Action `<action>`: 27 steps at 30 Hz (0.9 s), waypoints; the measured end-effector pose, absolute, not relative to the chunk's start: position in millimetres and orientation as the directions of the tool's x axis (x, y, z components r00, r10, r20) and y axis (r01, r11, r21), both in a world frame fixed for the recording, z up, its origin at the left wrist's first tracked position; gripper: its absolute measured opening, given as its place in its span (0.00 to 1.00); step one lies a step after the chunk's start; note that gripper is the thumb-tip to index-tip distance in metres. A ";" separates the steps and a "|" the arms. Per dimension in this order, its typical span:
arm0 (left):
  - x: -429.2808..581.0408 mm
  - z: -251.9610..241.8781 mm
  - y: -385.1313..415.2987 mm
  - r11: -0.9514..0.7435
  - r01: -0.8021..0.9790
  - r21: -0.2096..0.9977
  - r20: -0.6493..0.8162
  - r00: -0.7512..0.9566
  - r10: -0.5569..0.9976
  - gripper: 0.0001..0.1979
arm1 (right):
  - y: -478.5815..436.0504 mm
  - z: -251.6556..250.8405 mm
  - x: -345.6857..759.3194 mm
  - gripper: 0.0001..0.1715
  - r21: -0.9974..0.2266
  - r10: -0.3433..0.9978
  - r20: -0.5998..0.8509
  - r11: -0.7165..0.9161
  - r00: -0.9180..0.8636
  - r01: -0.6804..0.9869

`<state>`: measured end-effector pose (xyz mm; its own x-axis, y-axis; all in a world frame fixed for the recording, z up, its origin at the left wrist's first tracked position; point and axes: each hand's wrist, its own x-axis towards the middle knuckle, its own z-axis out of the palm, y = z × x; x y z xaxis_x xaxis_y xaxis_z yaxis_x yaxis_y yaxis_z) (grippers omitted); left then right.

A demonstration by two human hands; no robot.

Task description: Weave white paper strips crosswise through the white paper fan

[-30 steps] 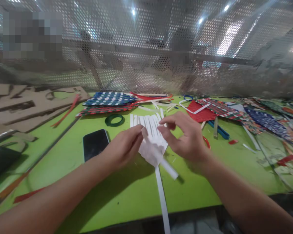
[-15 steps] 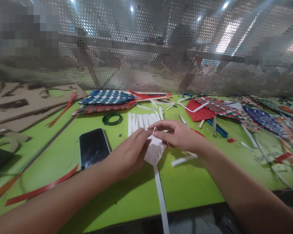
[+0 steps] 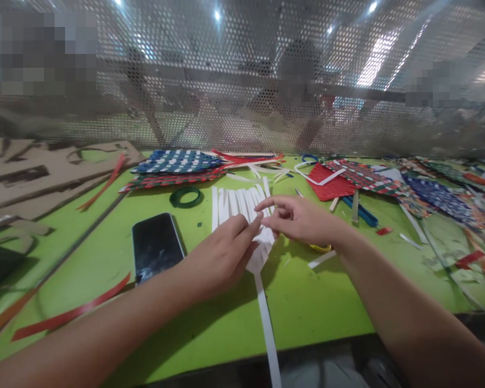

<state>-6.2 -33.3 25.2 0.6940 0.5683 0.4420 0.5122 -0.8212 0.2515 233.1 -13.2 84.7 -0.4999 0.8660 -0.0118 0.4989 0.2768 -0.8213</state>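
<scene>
A white piece of woven flat strips (image 3: 260, 257) lies partly under my hands at the middle of the table. Loose white strips (image 3: 232, 203) fan out from its far side, and one long white strip (image 3: 269, 334) trails from its near corner over the table edge. My left hand (image 3: 228, 250) is closed on the piece's left side, its fingertips on the strips. From the right, my right hand (image 3: 297, 220) curls in, thumb and index finger at a white strip close to the left fingertips. What lies under the left palm is hidden.
Left of my hands are a phone (image 3: 157, 245), a green strip roll (image 3: 186, 197), a red strip (image 3: 73, 310) and cardboard pieces (image 3: 56, 172). Woven checkered pieces (image 3: 178, 161) and a red woven piece (image 3: 329, 183) lie behind. Scissors with a yellow handle (image 3: 321, 248) are partly under my right hand. A perforated metal screen (image 3: 226, 108) stands at the back.
My right hand has shifted slightly up, its index finger reaching farther over the strips. The white piece has turned and moved a little right, lying flatter. A loose white strip beside it has moved right.
</scene>
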 end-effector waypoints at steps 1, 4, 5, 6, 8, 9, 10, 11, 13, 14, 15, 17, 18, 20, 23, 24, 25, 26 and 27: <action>-6.9 24.8 -32.8 -0.826 0.507 0.246 0.443 0.699 0.561 0.26 | -11.2 84.7 236.4 0.19 -0.814 0.874 -0.019 0.268 -0.485 0.515; -9.8 23.2 -29.2 -0.831 0.499 0.246 0.408 0.724 0.556 0.31 | -1.1 81.0 248.0 0.09 -0.784 0.904 0.008 0.271 -0.428 0.558; -10.6 22.9 -27.7 -0.833 0.494 0.249 0.378 0.742 0.553 0.31 | 3.1 78.7 252.0 0.07 -0.771 0.921 0.031 0.270 -0.389 0.577; -11.1 22.7 -26.1 -0.837 0.487 0.250 0.342 0.764 0.546 0.30 | 7.3 76.1 255.6 0.06 -0.751 0.937 0.051 0.264 -0.345 0.606; -11.1 22.0 -23.8 -0.848 0.466 0.251 0.259 0.812 0.523 0.30 | 14.8 70.6 261.4 0.04 -0.672 0.955 0.105 0.275 -0.279 0.688; -10.7 21.3 -23.1 -0.853 0.456 0.256 0.221 0.831 0.510 0.31 | 17.8 67.9 263.4 0.04 -0.620 0.956 0.130 0.286 -0.264 0.730; -10.0 20.5 -22.8 -0.853 0.449 0.266 0.189 0.843 0.503 0.32 | 20.2 65.3 264.7 0.04 -0.568 0.956 0.149 0.293 -0.254 0.769; -9.3 19.5 -22.7 -0.850 0.445 0.281 0.163 0.851 0.499 0.33 | 22.2 63.0 265.4 0.04 -0.519 0.955 0.166 0.297 -0.246 0.802; -7.8 17.2 -23.2 -0.841 0.443 0.311 0.126 0.858 0.499 0.33 | 25.1 58.8 265.8 0.06 -0.444 0.954 0.187 0.293 -0.233 0.846; -7.3 16.1 -23.5 -0.836 0.447 0.319 0.112 0.858 0.502 0.33 | 26.3 57.1 265.8 0.07 -0.416 0.953 0.195 0.294 -0.231 0.860; -6.9 15.2 -23.9 -0.831 0.453 0.322 0.097 0.857 0.505 0.34 | 27.6 55.4 265.9 0.08 -0.392 0.951 0.197 0.298 -0.237 0.870; -6.7 14.5 -24.5 -0.825 0.467 0.318 0.072 0.856 0.512 0.35 | 30.3 52.6 266.4 0.11 -0.349 0.946 0.194 0.313 -0.259 0.883; -6.8 14.6 -24.7 -0.823 0.472 0.315 0.062 0.855 0.514 0.35 | 31.6 51.4 266.9 0.11 -0.329 0.944 0.195 0.319 -0.266 0.889; -6.9 15.7 -25.2 -0.819 0.483 0.310 0.041 0.854 0.519 0.35 | 33.8 49.8 268.4 0.12 -0.309 0.940 0.218 0.322 -0.263 0.895; -7.0 17.5 -25.4 -0.815 0.493 0.306 0.020 0.852 0.523 0.35 | 35.1 49.3 270.4 0.12 -0.319 0.938 0.250 0.313 -0.239 0.895; -7.0 17.7 -25.3 -0.815 0.493 0.304 0.016 0.853 0.522 0.35 | 35.1 49.4 270.7 0.12 -0.327 0.942 0.240 0.306 -0.235 0.894; -7.1 17.7 -25.1 -0.817 0.490 0.304 0.017 0.855 0.519 0.35 | 34.8 49.4 270.6 0.12 -0.334 0.948 0.217 0.297 -0.233 0.895; -7.2 17.5 -24.8 -0.820 0.485 0.304 0.020 0.857 0.515 0.35 | 34.5 49.3 270.2 0.13 -0.342 0.955 0.184 0.285 -0.233 0.896; -7.3 17.0 -24.5 -0.822 0.481 0.305 0.026 0.858 0.512 0.35 | 34.2 49.0 269.4 0.13 -0.351 0.961 0.148 0.272 -0.233 0.896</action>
<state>-7.3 -24.5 17.0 0.8583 0.5125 0.0265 0.4813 -0.8218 0.3048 269.4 34.2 49.0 -0.2335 0.9610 0.1480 0.8962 0.2718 -0.3507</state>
